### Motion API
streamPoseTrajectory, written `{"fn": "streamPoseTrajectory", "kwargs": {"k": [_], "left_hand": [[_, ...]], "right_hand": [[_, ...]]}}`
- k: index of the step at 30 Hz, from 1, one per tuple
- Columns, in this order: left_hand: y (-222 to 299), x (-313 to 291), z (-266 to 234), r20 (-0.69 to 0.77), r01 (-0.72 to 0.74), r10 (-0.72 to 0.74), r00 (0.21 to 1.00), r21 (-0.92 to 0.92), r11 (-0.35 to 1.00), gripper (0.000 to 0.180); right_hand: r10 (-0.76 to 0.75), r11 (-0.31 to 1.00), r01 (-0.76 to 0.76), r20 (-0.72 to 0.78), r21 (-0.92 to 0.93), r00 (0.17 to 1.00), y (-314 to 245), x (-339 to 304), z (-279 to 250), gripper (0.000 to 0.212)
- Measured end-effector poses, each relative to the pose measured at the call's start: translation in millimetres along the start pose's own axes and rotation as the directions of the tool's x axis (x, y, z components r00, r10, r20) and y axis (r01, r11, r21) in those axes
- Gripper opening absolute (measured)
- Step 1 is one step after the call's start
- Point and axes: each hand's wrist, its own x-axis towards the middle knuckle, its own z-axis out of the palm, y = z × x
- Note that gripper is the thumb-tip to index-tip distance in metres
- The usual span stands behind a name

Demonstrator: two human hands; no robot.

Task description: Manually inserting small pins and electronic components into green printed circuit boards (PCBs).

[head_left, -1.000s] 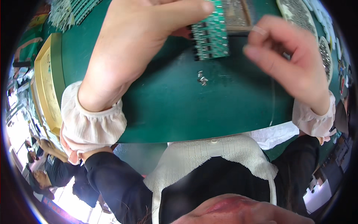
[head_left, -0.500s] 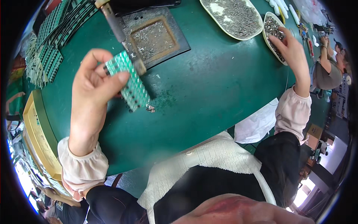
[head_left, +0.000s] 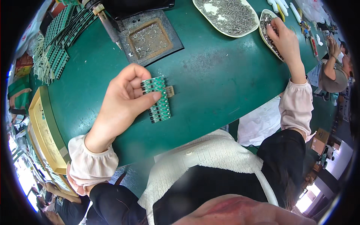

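Observation:
My left hand (head_left: 129, 97) pinches a green circuit board (head_left: 162, 109) between thumb and fingers above the table. Rows of small solder points and dark parts cover the board. A small tan rectangular piece (head_left: 170, 91) shows at its right edge; I cannot tell whether it is attached. Over at the upper right, my right hand (head_left: 287, 39) reaches into a narrow cream dish (head_left: 278, 56) of small metal parts. Its thumb and fingers are curled together among the parts, and what they hold is too small to make out.
A mounted soldering iron (head_left: 108, 29) points down beside a dark square tray (head_left: 173, 45) with solder bits. A larger cream dish (head_left: 235, 35) holds many metal pins. Stacked circuit boards (head_left: 60, 28) lie far left, a yellow box (head_left: 40, 129) near left. Pliers (head_left: 312, 43) lie far right.
My left hand has moved right and toward me with the circuit board, away from the soldering iron, turning the board more upright. My right hand's fingers have closed in the small dish.

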Motion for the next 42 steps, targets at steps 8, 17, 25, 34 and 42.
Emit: {"fn": "streamPoseTrajectory", "kwargs": {"k": [8,17,25,34,42], "left_hand": [[-1.5,-2.0,-3.6,0.096,0.001,-0.007,0.995,0.058,0.998,0.025],[-5.8,-5.4,-17.3,0.102,-0.027,0.019,0.995,0.078,0.997,0.026],[-9.7,-4.6,-26.7,0.071,-0.064,0.056,0.996,0.117,0.991,0.025],[-16.4,1.6,-36.2,-0.002,-0.059,0.061,0.998,0.213,0.975,0.027],[-15.1,3.5,-34.0,0.026,-0.118,0.115,0.993,0.231,0.966,0.024]], "right_hand": [[-0.083,0.991,0.09,-0.073,0.097,0.994,16.9,4.0,3.1,0.02],[-0.229,0.938,0.243,-0.085,0.246,0.97,-60.8,-13.4,-14.5,0.014],[-0.69,0.629,0.669,-0.113,0.397,0.715,-186.7,-37.9,3.5,0.022],[-0.703,0.516,0.471,0.039,0.715,0.71,-225.2,-44.0,-0.4,0.017],[-0.625,0.579,0.24,0.235,0.779,0.745,-206.3,-34.2,-24.3,0.015]]}}
